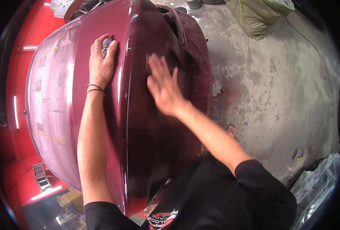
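Observation:
A dark maroon car body (pixel 97 23) fills the middle of the head view, with a long shiny crease running down it. On the upper panel, left of the crease, rests my left hand (pixel 101 63). Its thumb and fingers close around a crumpled grey cloth (pixel 106 45). Lower on the other side of the crease, my right hand (pixel 163 85) lies over the darker, dull panel (pixel 147 126), fingers stretched out and smeared by motion. A thin yellowish sliver shows by its fingertips, too blurred to name. What lies under the palm is hidden.
Masking sheet and paper (pixel 49 92) cover the car's glass at left. A grey concrete floor (pixel 277 76) lies at right, crossed by a thin yellow cord (pixel 250 82). A green sack (pixel 256 19) stands at the far right; clear plastic sheeting (pixel 317 188) lies near right.

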The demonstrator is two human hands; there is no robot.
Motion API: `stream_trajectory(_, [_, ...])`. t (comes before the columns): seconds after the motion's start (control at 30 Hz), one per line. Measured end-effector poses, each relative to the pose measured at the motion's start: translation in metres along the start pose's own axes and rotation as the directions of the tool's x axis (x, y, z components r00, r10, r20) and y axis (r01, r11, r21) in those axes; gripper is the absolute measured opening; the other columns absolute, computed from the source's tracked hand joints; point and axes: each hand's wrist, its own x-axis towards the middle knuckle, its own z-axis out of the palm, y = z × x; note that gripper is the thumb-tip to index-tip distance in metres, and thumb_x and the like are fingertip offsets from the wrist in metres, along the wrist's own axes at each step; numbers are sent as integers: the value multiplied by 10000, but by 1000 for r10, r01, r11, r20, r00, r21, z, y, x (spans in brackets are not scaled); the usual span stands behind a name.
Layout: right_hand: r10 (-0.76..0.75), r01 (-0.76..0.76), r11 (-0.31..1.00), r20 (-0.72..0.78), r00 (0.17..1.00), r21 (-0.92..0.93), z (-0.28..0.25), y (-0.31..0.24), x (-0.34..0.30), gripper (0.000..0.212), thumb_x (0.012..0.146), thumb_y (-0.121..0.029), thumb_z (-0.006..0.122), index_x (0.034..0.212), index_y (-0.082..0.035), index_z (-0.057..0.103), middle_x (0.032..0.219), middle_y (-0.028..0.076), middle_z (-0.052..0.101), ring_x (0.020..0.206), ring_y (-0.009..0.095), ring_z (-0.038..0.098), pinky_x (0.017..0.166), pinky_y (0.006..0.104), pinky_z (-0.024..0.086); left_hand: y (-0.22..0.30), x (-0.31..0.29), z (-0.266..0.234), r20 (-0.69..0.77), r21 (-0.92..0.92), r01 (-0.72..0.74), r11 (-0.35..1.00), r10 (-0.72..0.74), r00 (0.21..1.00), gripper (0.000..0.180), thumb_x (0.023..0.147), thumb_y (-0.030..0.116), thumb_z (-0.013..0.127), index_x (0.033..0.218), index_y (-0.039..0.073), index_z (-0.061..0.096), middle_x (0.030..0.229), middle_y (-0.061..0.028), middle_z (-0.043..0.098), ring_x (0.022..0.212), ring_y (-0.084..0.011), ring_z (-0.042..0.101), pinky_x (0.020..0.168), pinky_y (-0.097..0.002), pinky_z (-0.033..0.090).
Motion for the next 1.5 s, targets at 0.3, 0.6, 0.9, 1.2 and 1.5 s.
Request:
stream_trajectory(0.3, [256, -249, 961, -42, 966, 119, 2, 68, 62, 685, 1150, -536, 324, 1722, -170, 229, 1792, 108, 209, 1645, 414, 174, 1201, 818, 137, -4, -1, -1, 21, -51, 6, 999, -5, 1000, 424, 1051, 346, 672, 1380, 80, 644, 1320, -197, 656, 1242, -341, 639, 1078, -446, 489])
stream_trajectory(0.6, [314, -301, 942, -77, 946, 146, -24, 84, 156, 668, 1146, -548, 304, 1690, -161, 314, 1784, 91, 240, 1645, 373, 191, 1242, 763, 157, 7, 4, -3, 45, -61, -22, 998, 25, 999, 398, 1075, 319, 653, 1389, 75, 641, 1313, -160, 673, 1234, -278, 637, 1085, -411, 480])
stream_trajectory(0.9, [591, -517, 749, -64, 804, 415, 21, 183, 13, 624, 1157, -435, 344, 1674, -85, 335, 1738, 180, 315, 1628, 360, 252, 1296, 584, 216, 9, 5, -8, 60, 9, -27, 1000, 26, 998, 393, 1089, 303, 632, 1406, 72, 635, 1320, -130, 668, 1262, -244, 606, 1124, -380, 438])
stream_trajectory(1.2, [335, -294, 915, -113, 935, 277, -8, 118, 69, 613, 1153, -496, 333, 1681, -185, 345, 1767, 108, 286, 1629, 381, 247, 1248, 717, 206, 2, 1, -12, 107, -40, 50, 998, -45, 993, 385, 1121, 278, 576, 1428, 52, 629, 1342, -100, 651, 1261, -195, 582, 1143, -364, 421])
stream_trajectory(1.5, [735, -743, 583, 176, 655, 330, 31, 115, -132, 690, 1160, -531, 248, 1745, -184, 128, 1811, 132, 112, 1665, 389, 88, 1285, 686, 113, -8, 2, -14, 132, -141, 151, 978, -133, 982, 445, 1110, 332, 574, 1442, 38, 614, 1385, -99, 633, 1277, -197, 572, 1163, -381, 416])
